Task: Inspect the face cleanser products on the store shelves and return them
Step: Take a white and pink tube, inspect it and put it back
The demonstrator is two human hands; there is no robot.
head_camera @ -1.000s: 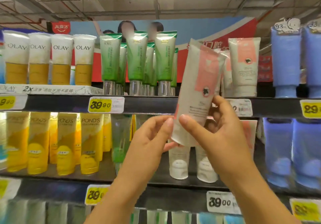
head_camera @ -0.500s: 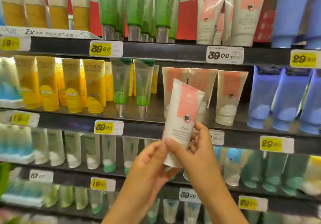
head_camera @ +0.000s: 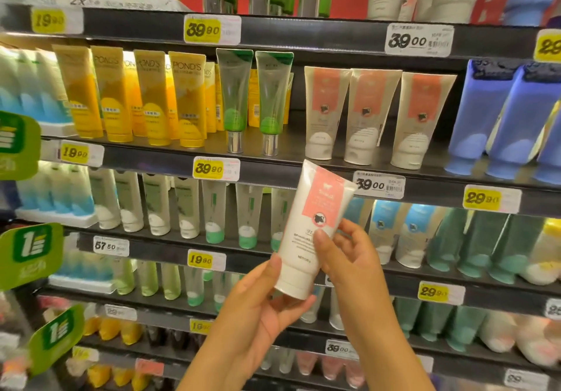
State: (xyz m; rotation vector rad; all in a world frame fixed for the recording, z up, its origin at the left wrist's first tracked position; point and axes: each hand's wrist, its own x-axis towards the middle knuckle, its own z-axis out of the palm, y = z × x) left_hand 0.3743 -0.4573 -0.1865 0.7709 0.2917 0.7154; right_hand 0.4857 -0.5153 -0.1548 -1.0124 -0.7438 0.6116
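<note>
Cleanser tube (head_camera: 312,232), white with a pink panel, stands cap down and tilted between my two hands, in front of the shelves. My left hand (head_camera: 261,305) curls under its cap end, with the thumb (head_camera: 273,264) lying against the left edge. My right hand (head_camera: 349,257) grips it from the right side, thumb pressed on the front print and fingers curled behind. Three same tubes (head_camera: 367,117) stand on the shelf (head_camera: 303,163) above, beside two green tubes (head_camera: 252,99) and yellow POND'S tubes (head_camera: 151,96). A white price tag (head_camera: 379,184) sits just right of my tube.
</note>
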